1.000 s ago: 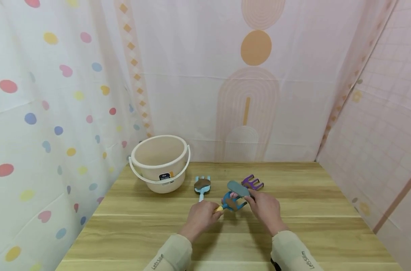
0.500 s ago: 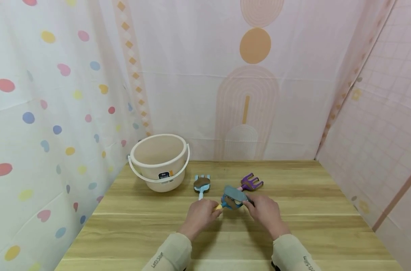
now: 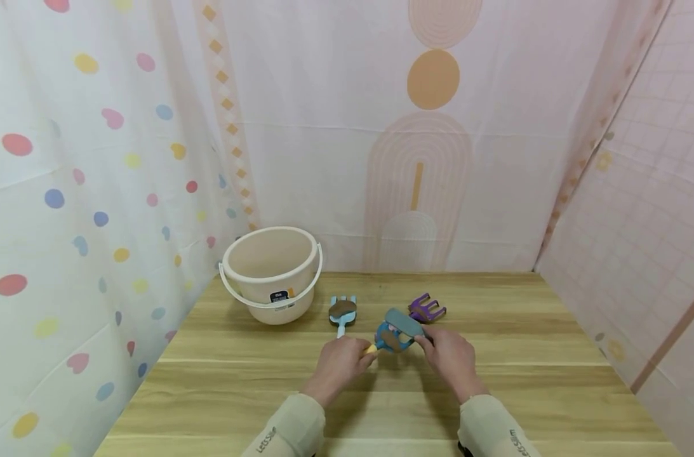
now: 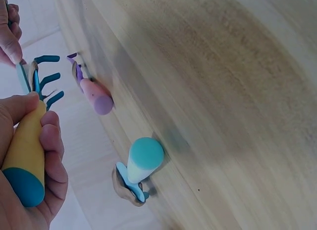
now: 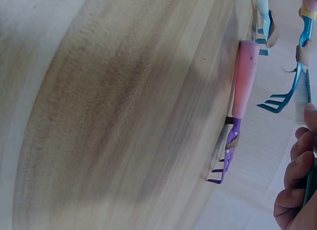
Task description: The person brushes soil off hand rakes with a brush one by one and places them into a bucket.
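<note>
My left hand (image 3: 342,365) grips the yellow handle (image 4: 26,148) of a small blue hand rake (image 3: 389,339), held above the table with a brown mud-like lump on its head. My right hand (image 3: 451,358) holds a grey-green brush (image 3: 404,322) over that rake head; pale bristles (image 5: 301,99) show beneath it in the right wrist view. Behind lies a purple hand rake (image 3: 427,309) with a pink handle (image 5: 245,76) and a brown smear. A light blue hand rake (image 3: 343,312), also carrying a brown lump, lies just beyond my left hand.
A cream bucket (image 3: 272,298) with its handle lowered stands at the back left of the wooden table (image 3: 524,355). Patterned curtains (image 3: 324,158) enclose the back and both sides.
The brush has moved left and toward me over the blue rake's head, then back up and right. My left hand keeps its grip nearly still. The other rakes and the bucket stay put.
</note>
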`<state>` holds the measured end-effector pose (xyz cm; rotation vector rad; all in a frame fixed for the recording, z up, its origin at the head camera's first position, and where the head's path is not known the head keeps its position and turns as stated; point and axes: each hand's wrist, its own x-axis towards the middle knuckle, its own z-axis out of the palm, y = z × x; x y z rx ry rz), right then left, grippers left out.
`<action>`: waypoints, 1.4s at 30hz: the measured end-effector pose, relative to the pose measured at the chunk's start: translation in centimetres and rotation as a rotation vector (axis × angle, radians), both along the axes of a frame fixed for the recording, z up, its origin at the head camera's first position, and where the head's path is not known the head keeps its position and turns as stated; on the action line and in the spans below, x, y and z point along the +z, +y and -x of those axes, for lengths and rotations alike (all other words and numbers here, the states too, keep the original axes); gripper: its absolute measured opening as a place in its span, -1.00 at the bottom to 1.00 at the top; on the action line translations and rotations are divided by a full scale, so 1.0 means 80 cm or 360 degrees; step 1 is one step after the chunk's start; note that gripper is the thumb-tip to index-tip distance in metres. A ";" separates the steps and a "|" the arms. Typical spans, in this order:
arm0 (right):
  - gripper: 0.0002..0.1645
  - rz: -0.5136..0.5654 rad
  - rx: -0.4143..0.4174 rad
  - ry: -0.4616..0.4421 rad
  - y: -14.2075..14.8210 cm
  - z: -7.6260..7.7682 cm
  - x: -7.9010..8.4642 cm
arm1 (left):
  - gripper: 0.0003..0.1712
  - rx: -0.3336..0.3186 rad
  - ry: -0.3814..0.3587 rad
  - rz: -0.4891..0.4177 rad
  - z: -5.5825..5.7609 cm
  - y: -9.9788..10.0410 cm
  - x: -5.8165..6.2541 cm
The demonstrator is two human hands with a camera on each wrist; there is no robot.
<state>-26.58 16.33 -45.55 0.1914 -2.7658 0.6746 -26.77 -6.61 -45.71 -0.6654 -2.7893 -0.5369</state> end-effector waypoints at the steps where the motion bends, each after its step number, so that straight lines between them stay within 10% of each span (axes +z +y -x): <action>1: -0.62 0.0002 -0.0013 -0.0008 0.001 0.000 0.000 | -0.62 -0.0002 -0.0004 0.0002 0.000 0.000 0.000; 7: -0.59 -0.0011 -0.0035 0.0027 0.007 0.000 0.007 | -0.72 -0.0016 -0.0064 -0.0014 -0.001 0.001 0.002; 15: -0.81 -0.0299 0.0317 0.0183 -0.004 0.003 0.022 | -0.76 -0.0037 -0.0049 0.0067 0.002 0.004 0.004; 35: -0.67 -0.0168 -0.0042 0.0115 -0.004 0.010 0.016 | -0.65 0.0004 -0.0014 0.0040 0.009 0.011 -0.001; 42: -0.60 -0.0228 0.0156 0.0127 -0.014 0.005 0.025 | -0.76 0.0035 -0.0014 0.0056 0.014 0.009 0.002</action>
